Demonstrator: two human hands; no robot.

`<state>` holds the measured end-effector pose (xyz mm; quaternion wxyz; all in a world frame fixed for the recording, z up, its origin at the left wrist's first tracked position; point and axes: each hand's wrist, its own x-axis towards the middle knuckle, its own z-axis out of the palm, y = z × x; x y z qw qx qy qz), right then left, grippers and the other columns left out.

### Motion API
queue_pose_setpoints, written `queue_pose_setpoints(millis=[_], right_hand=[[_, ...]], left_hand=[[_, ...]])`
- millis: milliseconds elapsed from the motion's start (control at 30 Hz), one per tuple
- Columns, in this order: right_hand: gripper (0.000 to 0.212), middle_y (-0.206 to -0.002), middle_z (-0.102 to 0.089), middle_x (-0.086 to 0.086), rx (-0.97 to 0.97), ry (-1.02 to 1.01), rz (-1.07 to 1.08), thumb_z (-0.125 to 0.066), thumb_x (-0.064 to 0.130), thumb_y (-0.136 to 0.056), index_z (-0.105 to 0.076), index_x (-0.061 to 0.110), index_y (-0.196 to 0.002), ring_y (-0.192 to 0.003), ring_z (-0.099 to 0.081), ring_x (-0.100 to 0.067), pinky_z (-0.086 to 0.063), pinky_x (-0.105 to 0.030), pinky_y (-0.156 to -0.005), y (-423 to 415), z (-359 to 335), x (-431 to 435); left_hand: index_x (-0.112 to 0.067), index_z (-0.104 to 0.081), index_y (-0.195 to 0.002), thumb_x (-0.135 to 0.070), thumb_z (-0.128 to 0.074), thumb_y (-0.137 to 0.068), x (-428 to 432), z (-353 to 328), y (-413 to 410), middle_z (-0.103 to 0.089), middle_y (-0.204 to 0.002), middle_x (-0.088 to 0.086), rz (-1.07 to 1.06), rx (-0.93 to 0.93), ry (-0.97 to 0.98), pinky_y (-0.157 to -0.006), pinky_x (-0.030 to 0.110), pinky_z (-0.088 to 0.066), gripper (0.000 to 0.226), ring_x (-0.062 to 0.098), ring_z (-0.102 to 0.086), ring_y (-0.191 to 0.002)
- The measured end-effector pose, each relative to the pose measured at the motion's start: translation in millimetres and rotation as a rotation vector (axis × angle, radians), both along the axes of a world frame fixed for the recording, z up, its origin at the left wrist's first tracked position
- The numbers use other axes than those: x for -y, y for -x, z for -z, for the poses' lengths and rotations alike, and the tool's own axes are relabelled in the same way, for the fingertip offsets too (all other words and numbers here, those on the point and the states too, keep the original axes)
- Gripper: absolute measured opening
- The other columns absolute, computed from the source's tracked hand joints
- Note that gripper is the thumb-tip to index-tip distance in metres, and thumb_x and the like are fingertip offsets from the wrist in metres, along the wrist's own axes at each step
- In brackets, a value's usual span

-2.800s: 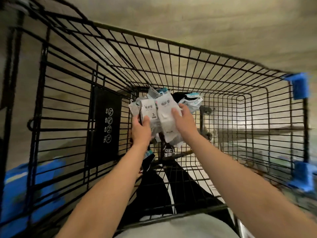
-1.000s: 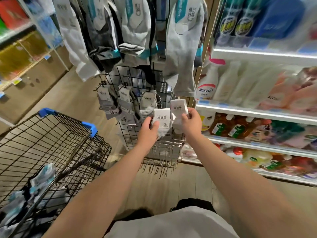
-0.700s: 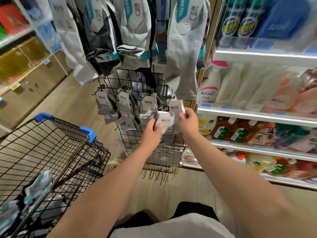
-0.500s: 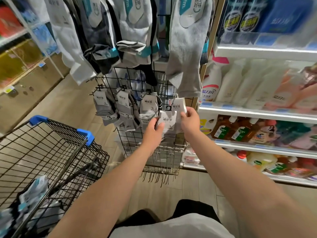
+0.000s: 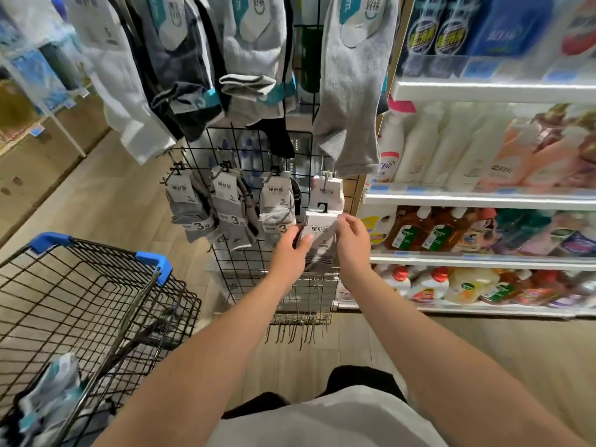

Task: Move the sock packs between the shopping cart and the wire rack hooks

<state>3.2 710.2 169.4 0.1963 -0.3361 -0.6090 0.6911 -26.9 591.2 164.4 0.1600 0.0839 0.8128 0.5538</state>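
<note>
While both bare arms are stretching forward in the head view, the left hand (image 5: 292,250) and the right hand (image 5: 353,235) are meeting on one sock pack (image 5: 319,232) in front of a black wire grid rack (image 5: 225,269). That pack is a flat, rectangular bundle — a white card sleeve printed with dark characters, a small black plastic hook (image 5: 322,207) standing up from its top edge, and soft pale knit with darker stripes showing below the card. The left hand's fingers (image 5: 304,241) are curling round the pack's left edge, the thumb lying across the card face. The right hand's fingers (image 5: 343,219) are pinching the pack's upper right corner, narrow and bent, so the pack is sitting upright between the two hands, just below the hanging white pack (image 5: 329,191) on the rightmost peg.

Left of it, three hung sock packs (image 5: 232,208) are dangling in a row from thin metal pegs, grey and white knit banded with paper marked 3. Above them, long loose socks (image 5: 351,101) — fuzzy grey, white and dark — are drooping from the top of the rack. Bare metal hooks (image 5: 296,330) are bristling along the rack's lower edge.

To the right, white shelves (image 5: 477,198) are carrying glossy plastic bottles (image 5: 419,233), amber, white and peach. At lower left, a black wire shopping cart (image 5: 96,285) with blue plastic corners is standing on the wood-look floor (image 5: 113,195), with wrapped sock bundles (image 5: 54,391) lying in its bottom.
</note>
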Motion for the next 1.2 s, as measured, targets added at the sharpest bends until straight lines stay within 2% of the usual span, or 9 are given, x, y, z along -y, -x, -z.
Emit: queue_pose_setpoints(millis=[67,233,333,400,533,733,933,1100,1200], right_hand=[[0.009,-0.092,-0.064,0.002,-0.055,0.017,-0.041,-0.059,0.021,-0.096,-0.066,0.022,-0.101,-0.082,-0.057,-0.016,-0.048,-0.034,-0.076,-14.6,-2.8,6.1],[0.023,-0.105,-0.070,0.006,-0.042,-0.136,0.030,-0.063,0.017,-0.096,-0.066,0.018,-0.118,-0.097,-0.066,-0.010,-0.053,-0.026,-0.083,-19.0,-6.6,5.9],[0.022,-0.101,-0.067,0.010,-0.013,-0.192,0.065,-0.063,0.015,-0.096,-0.064,0.020,-0.118,-0.094,-0.063,-0.006,-0.054,-0.029,-0.086,-8.1,-12.6,0.8],[0.024,-0.098,-0.063,0.014,-0.002,-0.210,0.094,-0.063,0.013,-0.096,-0.062,0.021,-0.120,-0.091,-0.060,-0.001,-0.053,-0.029,-0.085,1.0,-18.2,-1.9],[0.020,-0.107,-0.067,0.007,0.025,-0.208,0.090,-0.059,0.017,-0.098,-0.064,0.022,-0.117,-0.096,-0.064,-0.011,-0.058,-0.038,-0.087,20.2,-21.2,-5.7],[0.029,-0.112,-0.063,0.009,0.023,-0.235,0.057,-0.051,0.018,-0.103,-0.061,0.019,-0.130,-0.099,-0.060,-0.006,-0.049,-0.018,-0.076,37.3,-20.1,-9.9],[0.036,-0.129,-0.065,0.009,0.092,-0.298,-0.058,-0.050,0.026,-0.101,-0.059,0.029,-0.136,-0.118,-0.060,-0.013,-0.052,-0.043,-0.102,55.8,-3.8,-16.3],[0.039,-0.127,-0.065,0.011,0.108,-0.310,-0.152,-0.052,0.018,-0.099,-0.056,0.034,-0.134,-0.119,-0.059,-0.013,-0.050,-0.041,-0.103,58.1,-0.7,-19.7],[0.044,-0.137,-0.060,0.004,0.149,-0.374,-0.181,-0.051,0.021,-0.100,-0.050,0.030,-0.143,-0.125,-0.056,-0.019,-0.048,-0.047,-0.106,58.7,-3.0,-19.8]], left_hand=[[-0.018,-0.044,-0.148,-0.031,-0.048,-0.106,-0.7,-3.2,-0.6,-0.049,-0.125,-0.018,0.025,-0.016,0.018,-0.094,0.025,-0.037,0.045,0.002,-0.045,-0.112],[-0.017,-0.051,-0.143,-0.038,-0.050,-0.103,-12.4,-4.9,6.3,-0.047,-0.136,-0.009,0.027,-0.080,0.049,-0.102,0.032,-0.038,0.046,0.011,-0.046,-0.125],[-0.016,-0.053,-0.140,-0.035,-0.053,-0.102,-21.8,-7.4,13.2,-0.049,-0.128,-0.008,-0.005,-0.074,0.026,-0.099,0.030,-0.038,0.043,0.011,-0.048,-0.117],[-0.022,-0.058,-0.128,-0.032,-0.058,-0.099,-26.2,-9.3,20.4,-0.059,-0.120,-0.010,-0.032,-0.060,-0.040,-0.096,0.034,-0.046,0.030,0.016,-0.057,-0.113],[-0.022,-0.059,-0.117,-0.026,-0.061,-0.098,-31.6,-9.1,37.4,-0.066,-0.112,-0.003,-0.118,-0.017,-0.094,-0.089,0.036,-0.050,0.020,0.019,-0.061,-0.104],[-0.030,-0.059,-0.117,-0.026,-0.062,-0.096,-42.5,-3.7,60.8,-0.068,-0.109,-0.006,-0.191,0.007,-0.088,-0.092,0.040,-0.054,0.021,0.019,-0.064,-0.099],[-0.025,-0.063,-0.126,-0.027,-0.061,-0.098,-53.6,-1.0,75.2,-0.069,-0.114,-0.001,-0.255,0.044,-0.103,-0.097,0.041,-0.053,0.028,0.021,-0.064,-0.105],[-0.024,-0.066,-0.129,-0.034,-0.057,-0.101,-56.8,1.3,78.2,-0.068,-0.125,0.003,-0.251,-0.029,-0.033,-0.099,0.041,-0.051,0.032,0.025,-0.061,-0.114],[-0.026,-0.059,-0.138,-0.039,-0.052,-0.102,-60.6,1.5,78.8,-0.060,-0.139,0.005,-0.231,0.011,0.003,-0.106,0.041,-0.046,0.039,0.028,-0.055,-0.126]])
